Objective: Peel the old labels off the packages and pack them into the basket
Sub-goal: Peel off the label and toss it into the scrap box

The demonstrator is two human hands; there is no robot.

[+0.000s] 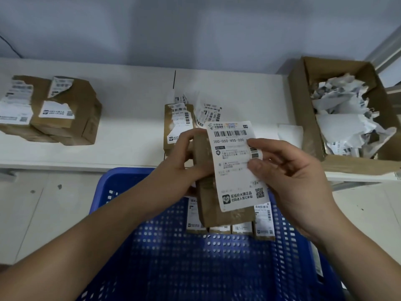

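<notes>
My left hand [180, 161] grips a small brown cardboard package [208, 205] held upright above the blue plastic basket [130, 213]. A white shipping label [233, 168] with barcodes covers the package's front. My right hand [288, 179] pinches the label's right edge between thumb and fingers. Several labelled packages [240, 228] lie in a row inside the basket, partly hidden behind the held one. On the white table, another package [176, 127] with torn labels stands just behind my left hand.
A stack of brown packages [65, 114] with torn labels sits at the table's left. An open cardboard box [338, 161] at the right holds crumpled peeled labels [347, 114]. Loose label scraps [208, 115] lie mid-table. A grey wall rises behind.
</notes>
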